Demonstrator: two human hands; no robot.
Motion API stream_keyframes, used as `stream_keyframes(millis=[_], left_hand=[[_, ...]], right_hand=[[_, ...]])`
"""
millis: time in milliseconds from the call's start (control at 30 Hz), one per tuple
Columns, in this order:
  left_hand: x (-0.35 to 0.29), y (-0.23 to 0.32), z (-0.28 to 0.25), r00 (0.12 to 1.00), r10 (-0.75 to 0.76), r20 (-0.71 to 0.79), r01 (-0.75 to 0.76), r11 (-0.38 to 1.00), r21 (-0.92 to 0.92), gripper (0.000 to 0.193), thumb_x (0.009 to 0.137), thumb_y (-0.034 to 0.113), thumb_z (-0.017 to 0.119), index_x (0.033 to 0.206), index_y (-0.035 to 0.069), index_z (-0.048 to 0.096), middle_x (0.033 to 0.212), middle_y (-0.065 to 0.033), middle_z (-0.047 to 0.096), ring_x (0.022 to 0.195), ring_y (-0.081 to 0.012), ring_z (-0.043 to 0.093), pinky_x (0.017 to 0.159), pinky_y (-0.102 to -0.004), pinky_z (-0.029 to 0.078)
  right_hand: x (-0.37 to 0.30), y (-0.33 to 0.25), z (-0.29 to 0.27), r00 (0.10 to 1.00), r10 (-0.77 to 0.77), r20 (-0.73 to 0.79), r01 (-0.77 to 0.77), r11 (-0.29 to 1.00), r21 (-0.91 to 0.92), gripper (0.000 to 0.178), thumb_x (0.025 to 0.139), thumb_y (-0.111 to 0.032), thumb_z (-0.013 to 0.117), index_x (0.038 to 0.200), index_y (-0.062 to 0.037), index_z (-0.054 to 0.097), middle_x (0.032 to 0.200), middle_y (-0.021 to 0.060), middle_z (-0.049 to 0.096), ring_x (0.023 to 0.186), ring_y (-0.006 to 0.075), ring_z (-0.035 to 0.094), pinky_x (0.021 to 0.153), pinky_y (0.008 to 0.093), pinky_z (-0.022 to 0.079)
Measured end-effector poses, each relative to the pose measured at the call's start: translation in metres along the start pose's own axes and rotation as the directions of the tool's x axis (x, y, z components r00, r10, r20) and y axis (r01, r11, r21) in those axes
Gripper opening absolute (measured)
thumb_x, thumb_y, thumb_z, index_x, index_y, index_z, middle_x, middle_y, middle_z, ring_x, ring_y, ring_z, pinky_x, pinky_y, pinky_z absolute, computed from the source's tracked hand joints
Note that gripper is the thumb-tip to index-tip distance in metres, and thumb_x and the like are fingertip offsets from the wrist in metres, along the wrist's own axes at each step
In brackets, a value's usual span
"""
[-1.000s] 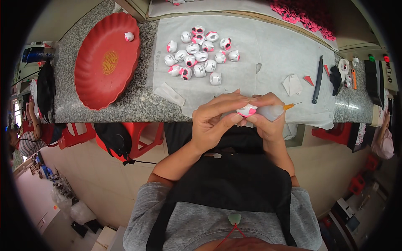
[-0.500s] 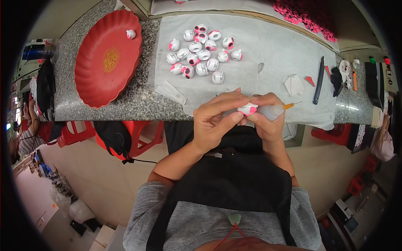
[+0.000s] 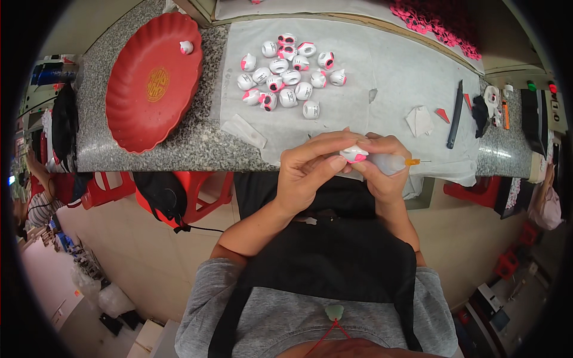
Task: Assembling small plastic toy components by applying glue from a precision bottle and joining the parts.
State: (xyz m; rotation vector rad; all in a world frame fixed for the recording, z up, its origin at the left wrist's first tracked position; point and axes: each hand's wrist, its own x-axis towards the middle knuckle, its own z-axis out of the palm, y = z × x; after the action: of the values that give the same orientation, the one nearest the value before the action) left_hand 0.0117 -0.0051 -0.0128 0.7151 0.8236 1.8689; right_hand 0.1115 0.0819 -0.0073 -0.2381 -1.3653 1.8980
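1. Pinching the cat head [image 3: 354,156] between thumb and fingertips, the left hand [image 3: 300,173] is nearly closed, parted only as far as the piece needs.
2. Curled round the bottle [image 3: 389,163], the right hand [image 3: 388,186] also brings its thumb and fingertips up to the cat head's right side; because the fingers overlap there, I cannot tell how much of the hold is its own.
3. The cat head sits just right of the frame's centre, between both sets of fingertips, white upward with a pink patch at its lower right.
4. The bottle lies just right of the cat head, its long axis roughly level across the frame. Its orange tip [image 3: 412,161] and needle [image 3: 425,161] point right, away from the piece. The right hand is the nearer to the bottle; neither is clearly nearer to the cat head.
5. Above the hands, other heads [image 3: 290,77] rest on the white sheet [image 3: 394,65]. A red tray [image 3: 126,98] holds a lone head [image 3: 186,46] at upper left; a dark knife [image 3: 455,116] lies at right, below pink parts [image 3: 434,25].
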Motion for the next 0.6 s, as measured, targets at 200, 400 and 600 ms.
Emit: stream_keyframes(millis=[200, 400, 600], left_hand=[[-0.0014, -0.0002, 0.0007, 0.996, -0.062, -0.058, 0.063, 0.998, 0.004, 0.027, 0.074, 0.006, 0.046, 0.099, -0.005, 0.049, 0.100, -0.0204, 0.049, 0.099, -0.0280, 0.045, 0.093, -0.0407, 0.025], [-0.0016, -0.0012, 0.0000, 0.996, -0.061, -0.058, 0.060, 0.998, -0.015, 0.027, 0.074, 0.004, 0.044, 0.098, -0.006, 0.049, 0.100, -0.0208, 0.049, 0.099, -0.0285, 0.045, 0.093, -0.0416, 0.023], [0.0000, -0.0009, -0.0010, 0.997, -0.060, -0.049, 0.058, 0.998, -0.034, 0.027, 0.073, 0.004, 0.044, 0.098, -0.005, 0.050, 0.100, -0.0209, 0.049, 0.099, -0.0289, 0.044, 0.093, -0.0420, 0.023]], right_hand=[[0.0014, -0.0023, -0.0002, 0.999, -0.043, 0.017, 0.045, 0.991, -0.129, 0.023, 0.063, 0.013, 0.055, 0.085, 0.0060, 0.054, 0.078, 0.0142, 0.056, 0.063, 0.0153, 0.053, 0.055, 0.0243, 0.046], [0.0019, -0.0021, -0.0016, 0.996, -0.078, 0.044, 0.085, 0.981, -0.175, 0.026, 0.061, 0.013, 0.056, 0.086, 0.0060, 0.055, 0.078, 0.0141, 0.057, 0.063, 0.0153, 0.053, 0.054, 0.0236, 0.045], [-0.0006, -0.0034, 0.0017, 1.000, -0.011, -0.028, 0.004, 0.967, -0.255, 0.023, 0.060, 0.002, 0.062, 0.081, 0.0011, 0.053, 0.070, 0.0100, 0.053, 0.060, 0.0124, 0.045, 0.056, 0.0228, 0.036]])
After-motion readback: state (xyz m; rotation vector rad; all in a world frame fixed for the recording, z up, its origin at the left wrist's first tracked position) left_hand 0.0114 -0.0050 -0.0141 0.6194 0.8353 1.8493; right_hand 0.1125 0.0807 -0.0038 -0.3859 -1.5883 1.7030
